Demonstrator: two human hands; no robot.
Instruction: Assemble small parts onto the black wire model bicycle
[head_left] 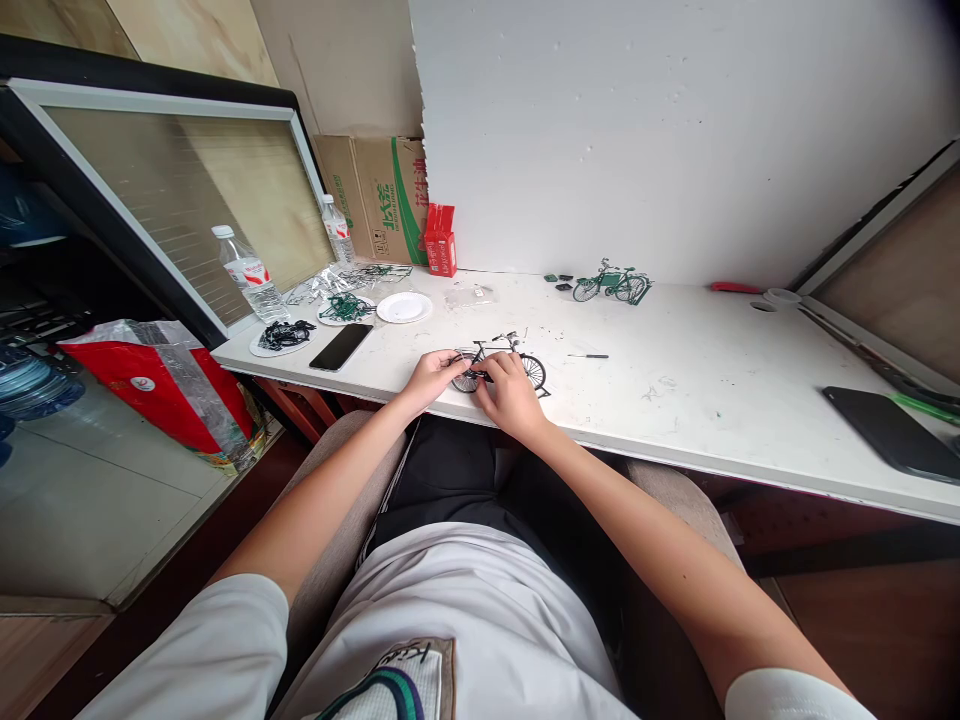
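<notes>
A small black model bicycle (533, 371) stands upright on the white table near its front edge, its handlebar towards the right. My left hand (433, 379) is closed at its rear wheel, thumb and fingers pinched on the back part. With bent fingers my right hand (513, 396) grips the bicycle's lower middle, around the pedals. The fingers hide much of the frame there, and any small part between them is too small to make out. Right of the bicycle lies a thin tool with a dark handle (596, 356).
Behind stands a green model bicycle (611, 283). Plates hold black parts (283, 337) and green parts (346, 307); a white plate (404, 307) sits beside them. A phone (341, 346), bottles (255, 280), a red box (441, 241) and a black tablet-like slab (892, 430) are around.
</notes>
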